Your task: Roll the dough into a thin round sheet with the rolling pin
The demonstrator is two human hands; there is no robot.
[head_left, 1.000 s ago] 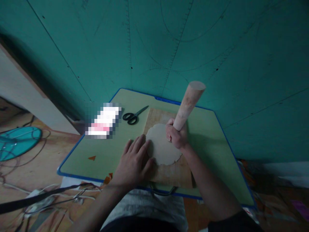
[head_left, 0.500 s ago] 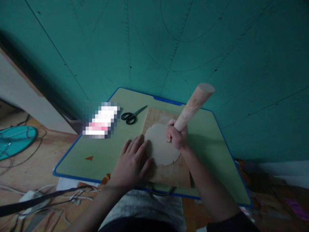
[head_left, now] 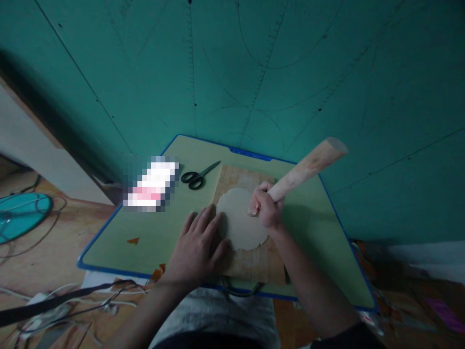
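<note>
- Pale wood, the rolling pin (head_left: 308, 167) leans to the right above the surface (head_left: 323, 232); we have our right hand (head_left: 267, 206) wrapped round its lower part, fingers clamped on it; the upper end sticks out well past our grip;
- its lower tip peeks out beneath our hand, over the dough (head_left: 240, 225); we cannot tell whether the two touch;
- the dough lies flat and roughly round on a wooden board (head_left: 254, 269); we see an uneven rim, with small notches along the lower right;
- our left hand (head_left: 196, 247) is palm down at the left edge of the dough and the board, its fingers a little apart; whether the fingertips press on the dough, we cannot tell;
- left of the board, we see black-handled scissors (head_left: 198, 179) on the surface; further left is a bright, blurred-out rectangle (head_left: 150, 186);
- nearer to us lies an orange scrap (head_left: 133, 241), well apart from the dough;
- the surface has a blue edge; behind it stands a green wall (head_left: 218, 58) with drawn lines.
</note>
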